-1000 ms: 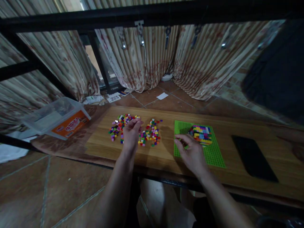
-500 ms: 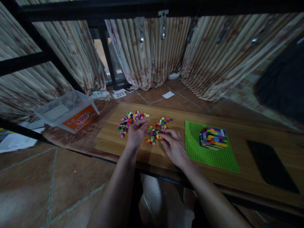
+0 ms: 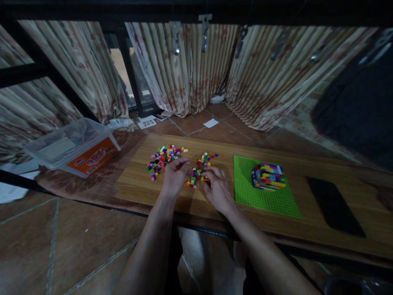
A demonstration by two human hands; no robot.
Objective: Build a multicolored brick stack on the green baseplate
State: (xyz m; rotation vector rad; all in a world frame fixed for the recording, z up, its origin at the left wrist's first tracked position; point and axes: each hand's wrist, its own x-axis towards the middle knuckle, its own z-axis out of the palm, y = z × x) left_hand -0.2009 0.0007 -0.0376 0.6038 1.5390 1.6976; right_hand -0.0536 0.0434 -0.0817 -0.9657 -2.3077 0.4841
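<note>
Both hands are at the loose bricks (image 3: 198,170), scattered just left of the green baseplate (image 3: 270,200).

Left hand (image 3: 174,177), farther from the baseplate: fingers curled close together, tips down among the bricks. Cannot tell if they pinch one.

Right hand (image 3: 216,188), beside the baseplate's left edge: fingers bent over the pile, grip hidden.

Multicolour brick block (image 3: 268,176) stands on the baseplate. Clear tub (image 3: 73,147) sits far to its left.
</note>
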